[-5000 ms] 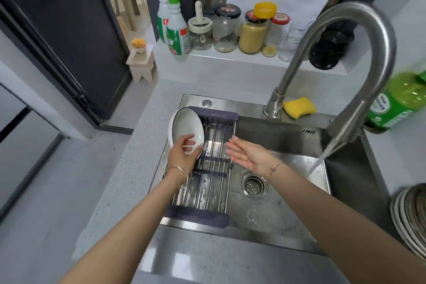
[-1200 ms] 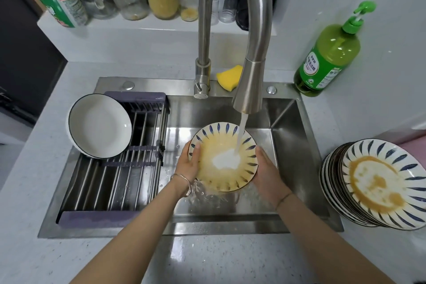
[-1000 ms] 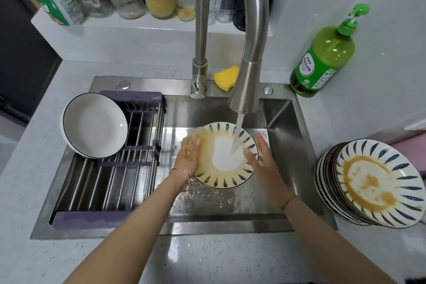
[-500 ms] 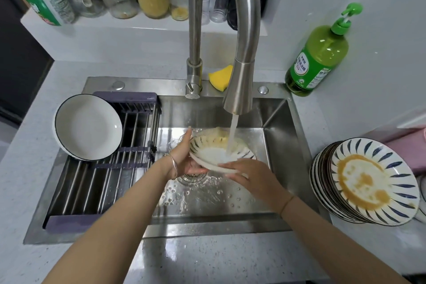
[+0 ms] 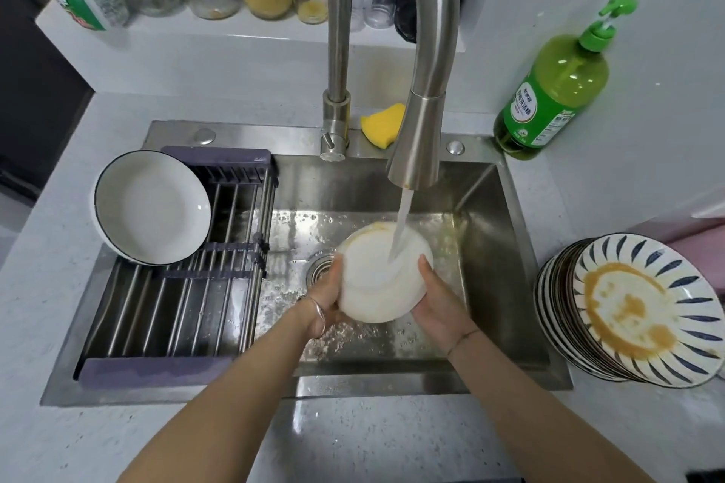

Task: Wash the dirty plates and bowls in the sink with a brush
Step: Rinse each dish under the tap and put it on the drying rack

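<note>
Plate (image 5: 382,278) is over the sink (image 5: 486,247) basin, flipped underside up, white back and foot ring facing the camera, tap (image 5: 416,137) stream hitting its upper right part. Yellowish residue shows along the far rim. Left hand (image 5: 325,298) grips the left rim, right hand (image 5: 435,298) grips the right rim; both grips closed on the plate, fingers curled under the edge, thumbs on the back. Handling guess: glazed ceramic, stiff, breakable, moderately light, slippery now it's wet; hold at opposite rims as here, or thumb on the foot ring for purchase; keep it low over the basin in case it slips. No brush seen; yellow sponge (image 5: 382,125) lies on the sink ledge behind the tap. Clean white bowl (image 5: 151,208) leans on the drying rack (image 5: 188,286) at sink left. Stack of dirty plates (image 5: 631,310) waits on the worktop (image 5: 392,443) at right, top one stained brown. Green soap bottle (image 5: 557,86) stands at the back right.
</note>
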### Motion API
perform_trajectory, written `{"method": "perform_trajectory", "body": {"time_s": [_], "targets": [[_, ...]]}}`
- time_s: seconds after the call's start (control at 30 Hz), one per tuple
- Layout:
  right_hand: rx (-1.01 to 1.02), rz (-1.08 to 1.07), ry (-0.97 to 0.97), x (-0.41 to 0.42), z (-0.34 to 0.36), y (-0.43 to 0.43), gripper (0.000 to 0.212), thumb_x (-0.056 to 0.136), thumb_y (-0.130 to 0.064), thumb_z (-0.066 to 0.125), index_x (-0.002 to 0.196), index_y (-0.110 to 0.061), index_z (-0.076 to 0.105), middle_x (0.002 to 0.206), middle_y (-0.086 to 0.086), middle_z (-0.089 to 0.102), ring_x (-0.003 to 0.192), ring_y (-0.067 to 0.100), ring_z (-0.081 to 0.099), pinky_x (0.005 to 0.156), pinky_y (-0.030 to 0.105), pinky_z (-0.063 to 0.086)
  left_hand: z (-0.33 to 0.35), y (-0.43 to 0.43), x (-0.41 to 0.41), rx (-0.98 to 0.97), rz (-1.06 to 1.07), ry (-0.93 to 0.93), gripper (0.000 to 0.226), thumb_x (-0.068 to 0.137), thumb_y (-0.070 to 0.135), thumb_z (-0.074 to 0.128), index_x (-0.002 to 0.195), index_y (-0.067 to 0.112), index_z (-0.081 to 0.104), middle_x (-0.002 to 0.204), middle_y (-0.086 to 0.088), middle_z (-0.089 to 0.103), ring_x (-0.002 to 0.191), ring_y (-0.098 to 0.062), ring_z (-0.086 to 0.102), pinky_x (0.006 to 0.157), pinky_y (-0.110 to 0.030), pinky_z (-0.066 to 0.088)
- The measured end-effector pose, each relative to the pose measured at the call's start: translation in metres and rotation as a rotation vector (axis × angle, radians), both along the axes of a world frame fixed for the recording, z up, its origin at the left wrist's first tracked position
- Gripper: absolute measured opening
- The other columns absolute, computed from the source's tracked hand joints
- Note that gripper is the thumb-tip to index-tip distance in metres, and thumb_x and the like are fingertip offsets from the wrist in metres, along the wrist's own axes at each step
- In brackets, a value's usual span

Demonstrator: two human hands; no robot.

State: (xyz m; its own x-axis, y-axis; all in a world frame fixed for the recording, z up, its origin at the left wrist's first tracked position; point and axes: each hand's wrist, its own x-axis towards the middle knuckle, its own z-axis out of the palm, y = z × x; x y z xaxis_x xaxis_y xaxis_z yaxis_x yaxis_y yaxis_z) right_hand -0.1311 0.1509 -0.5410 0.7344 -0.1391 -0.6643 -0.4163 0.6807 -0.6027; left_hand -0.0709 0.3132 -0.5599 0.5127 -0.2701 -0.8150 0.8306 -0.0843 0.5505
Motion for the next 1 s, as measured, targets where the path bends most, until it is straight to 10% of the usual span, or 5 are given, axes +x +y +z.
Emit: {"method": "perform_trajectory", "body": {"time_s": [0.27, 0.47, 0.73, 1.0], "targets": [[-0.016, 0.013, 0.052, -0.026, -0.013, -0.011, 0.033, 0.101, -0.026, 0.043, 0.131, -0.016, 0.053, 0.121, 0.006, 0.064, 0.113, 0.023, 0.057, 0.086, 0.036, 0.054, -0.009, 0.004, 0.003, 0.092, 0.012, -0.093, 0.029, 0.094, 0.043, 0.056, 0.106, 0.018, 0.062, 0.094, -0.008, 0.069, 0.076, -0.023, 0.066, 0.071, -0.038, 0.057], [-0.13, -0.025, 0.127, -0.031, -0.024, -0.034, 0.036, 0.099, -0.031, 0.046, 0.134, -0.022, 0.052, 0.13, 0.004, 0.06, 0.117, 0.022, 0.055, 0.083, 0.034, 0.053, -0.013, -0.001, -0.002, 0.103, -0.01, -0.199, 0.06, 0.071, 0.035, 0.084, 0.119, 0.022, 0.05, 0.12, -0.013, 0.063, 0.099, -0.032, 0.066, 0.082, -0.049, 0.057], [-0.139, 0.017, 0.082, -0.005, -0.015, -0.032, 0.03, 0.101, -0.038, 0.04, 0.105, -0.023, 0.065, 0.088, -0.008, 0.075, 0.096, 0.013, 0.062, 0.08, 0.034, 0.051, 0.003, 0.004, 0.012, 0.123, -0.023, -0.349, 0.058, 0.08, 0.024, 0.077, 0.124, 0.018, 0.04, 0.121, -0.011, 0.06, 0.105, -0.029, 0.062, 0.081, -0.044, 0.057], [-0.17, 0.136, 0.028, 0.029, -0.005, -0.006, 0.041, 0.1, -0.046, 0.037, 0.119, -0.02, 0.063, 0.112, 0.002, 0.07, 0.112, 0.023, 0.06, 0.091, 0.041, 0.051, 0.005, 0.033, 0.029, 0.213, -0.003, -0.351, 0.052, 0.089, 0.046, 0.061, 0.129, 0.017, 0.047, 0.115, -0.01, 0.063, 0.099, -0.028, 0.064, 0.073, -0.041, 0.06]]}}
